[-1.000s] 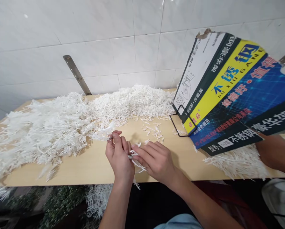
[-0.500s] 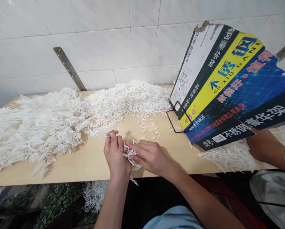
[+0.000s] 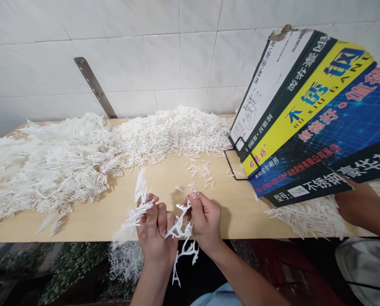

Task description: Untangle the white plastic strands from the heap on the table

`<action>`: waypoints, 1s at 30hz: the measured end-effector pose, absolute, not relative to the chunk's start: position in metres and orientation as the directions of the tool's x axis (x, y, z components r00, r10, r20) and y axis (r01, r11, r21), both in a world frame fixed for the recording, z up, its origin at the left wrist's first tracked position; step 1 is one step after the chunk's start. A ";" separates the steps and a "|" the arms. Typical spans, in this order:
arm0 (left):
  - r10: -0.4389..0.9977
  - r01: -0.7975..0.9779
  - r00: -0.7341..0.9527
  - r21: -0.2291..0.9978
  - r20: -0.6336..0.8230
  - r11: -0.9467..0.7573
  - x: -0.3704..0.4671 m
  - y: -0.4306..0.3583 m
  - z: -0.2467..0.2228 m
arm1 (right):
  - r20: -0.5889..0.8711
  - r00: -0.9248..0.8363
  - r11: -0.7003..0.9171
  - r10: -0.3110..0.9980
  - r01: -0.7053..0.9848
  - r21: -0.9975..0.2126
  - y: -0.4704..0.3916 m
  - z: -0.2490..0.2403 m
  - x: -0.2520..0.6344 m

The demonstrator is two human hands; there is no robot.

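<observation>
My left hand (image 3: 158, 236) is closed on a bunch of thin white branched strands (image 3: 139, 209), which stick out past the fingers on its left side, partly blurred. Close on its right, my right hand (image 3: 207, 219) pinches a white twig-like branching piece (image 3: 185, 231) between thumb and fingers. This piece looks like a plastic sprue and dangles below the table's front edge. Several short white sticks (image 3: 204, 172) lie scattered on the wooden tabletop (image 3: 122, 229) beyond my hands.
A large heap of white strands (image 3: 46, 165) covers the left, and a pile of short pieces (image 3: 177, 129) runs along the tiled wall. At right a printed cardboard sheet (image 3: 311, 110) stands in a black wire holder (image 3: 236, 178). Another person's arm (image 3: 364, 208) shows behind it.
My right hand has drawn back and turned upright, pulling the branching piece out to hang between the hands. The bunch in my left hand now sticks out farther on the left.
</observation>
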State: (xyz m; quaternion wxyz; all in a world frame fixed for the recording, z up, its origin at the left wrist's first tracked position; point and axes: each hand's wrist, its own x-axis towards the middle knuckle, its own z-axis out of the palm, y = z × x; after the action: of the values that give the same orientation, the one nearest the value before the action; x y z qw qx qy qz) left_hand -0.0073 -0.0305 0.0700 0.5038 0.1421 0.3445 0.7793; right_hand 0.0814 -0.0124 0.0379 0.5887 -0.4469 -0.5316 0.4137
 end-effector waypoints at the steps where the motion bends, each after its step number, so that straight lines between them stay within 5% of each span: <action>1: 0.874 -0.690 -0.470 0.671 -0.127 -0.273 -0.009 -0.035 0.073 | 0.207 0.095 0.213 0.974 -0.062 -0.975 -0.008 0.040 0.082; 4: 0.835 -0.667 -0.545 0.647 -0.083 -0.371 -0.024 -0.049 0.087 | 0.048 0.247 0.120 0.968 -0.283 -0.952 0.022 0.047 0.099; 7: 0.747 -0.573 -0.663 0.676 -0.048 -0.464 -0.045 -0.056 0.098 | 0.054 0.469 0.253 0.881 -0.373 -0.893 0.055 0.054 0.122; 13: 0.874 -0.586 -0.470 0.784 -0.122 -0.205 -0.053 -0.038 0.098 | 0.006 -0.165 -0.071 0.986 -0.455 -0.888 0.064 0.068 0.118; 18: 0.911 -0.522 -0.364 0.852 -0.196 -0.025 -0.054 -0.037 0.101 | -0.051 -0.300 -0.202 0.953 -0.499 -0.842 0.057 0.072 0.115; 25: 0.909 -0.390 -0.394 0.920 -0.136 -0.032 -0.025 -0.022 0.085 | 0.181 -0.139 0.165 0.974 -0.116 -0.979 0.031 0.081 0.108; 30: 0.907 -0.230 -0.414 0.973 -0.084 -0.014 -0.008 -0.016 0.070 | 0.237 -0.088 0.231 0.967 -0.074 -0.970 0.017 0.085 0.106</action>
State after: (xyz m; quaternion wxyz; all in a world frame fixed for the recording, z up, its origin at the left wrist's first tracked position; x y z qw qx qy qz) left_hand -0.0077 -0.0159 0.0696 0.4433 0.3109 0.5443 0.6408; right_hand 0.1059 0.0167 0.0853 0.5464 -0.3966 -0.5630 0.4767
